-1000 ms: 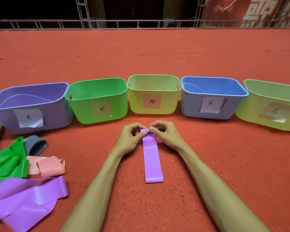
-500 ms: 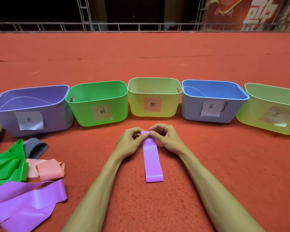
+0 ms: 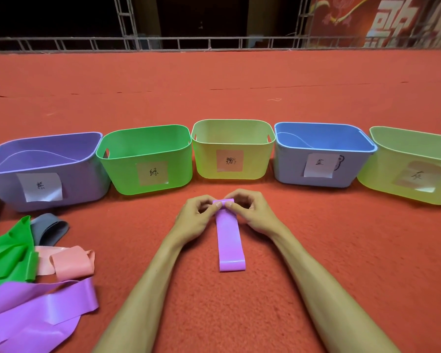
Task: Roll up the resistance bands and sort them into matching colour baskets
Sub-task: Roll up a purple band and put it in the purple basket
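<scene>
A short purple resistance band (image 3: 230, 243) lies flat on the red carpet, pointing away from me. Its far end is curled into a small roll. My left hand (image 3: 196, 217) and my right hand (image 3: 250, 212) both pinch that rolled end with thumbs and fingertips. Beyond my hands stands a row of labelled baskets: purple basket (image 3: 87, 184) at the far left, green basket (image 3: 178, 171), yellow-green basket (image 3: 204, 161), blue basket (image 3: 290, 171), and another yellow-green basket (image 3: 382, 182) at the right.
A heap of loose bands lies at the left: a long purple band (image 3: 41, 309), a green band (image 3: 8, 253), a pink band (image 3: 69, 261) and a grey band (image 3: 49, 228). A metal railing (image 3: 214, 43) runs along the far edge of the carpet.
The far end of the purple band has been curled a little more into a roll under my fingertips. The view tilted slightly; the baskets and the heap stayed put.
</scene>
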A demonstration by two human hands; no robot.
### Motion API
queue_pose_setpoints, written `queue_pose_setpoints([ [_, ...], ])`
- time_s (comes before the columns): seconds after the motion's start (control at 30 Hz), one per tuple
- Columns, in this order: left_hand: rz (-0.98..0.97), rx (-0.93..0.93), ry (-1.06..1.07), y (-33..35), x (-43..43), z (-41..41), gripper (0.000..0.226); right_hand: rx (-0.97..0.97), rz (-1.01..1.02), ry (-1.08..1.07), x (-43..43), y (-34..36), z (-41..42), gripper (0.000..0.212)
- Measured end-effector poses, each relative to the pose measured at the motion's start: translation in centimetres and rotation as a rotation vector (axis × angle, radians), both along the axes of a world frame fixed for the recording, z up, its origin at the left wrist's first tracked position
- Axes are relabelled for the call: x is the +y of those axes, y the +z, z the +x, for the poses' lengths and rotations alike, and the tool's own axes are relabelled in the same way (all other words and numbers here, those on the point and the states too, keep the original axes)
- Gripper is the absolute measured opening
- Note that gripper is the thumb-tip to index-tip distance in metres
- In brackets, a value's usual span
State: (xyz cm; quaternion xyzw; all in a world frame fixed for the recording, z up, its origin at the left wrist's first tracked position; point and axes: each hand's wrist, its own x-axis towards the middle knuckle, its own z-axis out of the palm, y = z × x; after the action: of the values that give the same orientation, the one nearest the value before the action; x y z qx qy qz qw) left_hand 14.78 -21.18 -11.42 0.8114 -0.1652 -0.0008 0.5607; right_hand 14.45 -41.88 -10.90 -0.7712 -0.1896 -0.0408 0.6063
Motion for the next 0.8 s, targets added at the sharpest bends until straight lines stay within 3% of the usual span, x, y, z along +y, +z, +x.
queue_pose_setpoints([
  [0.2, -0.127, -0.034, -0.041, 0.1, 0.0, -0.2, 0.016, 0.049, 0.005, -0.033, 0.2, -0.3, 0.2, 0.020],
  [0.5, -0.225, -0.025, -0.008, 0.4, -0.1, -0.6, 0.020, 0.150, 0.072, -0.042, 0.2, 0.0, 0.1, 0.015],
  [0.8, -0.214, 0.096, -0.025, 0.5, -0.6, -0.8, 0.015, 0.096, 0.156, -0.012, -0.3, 0.5, -0.2, 0.015],
])
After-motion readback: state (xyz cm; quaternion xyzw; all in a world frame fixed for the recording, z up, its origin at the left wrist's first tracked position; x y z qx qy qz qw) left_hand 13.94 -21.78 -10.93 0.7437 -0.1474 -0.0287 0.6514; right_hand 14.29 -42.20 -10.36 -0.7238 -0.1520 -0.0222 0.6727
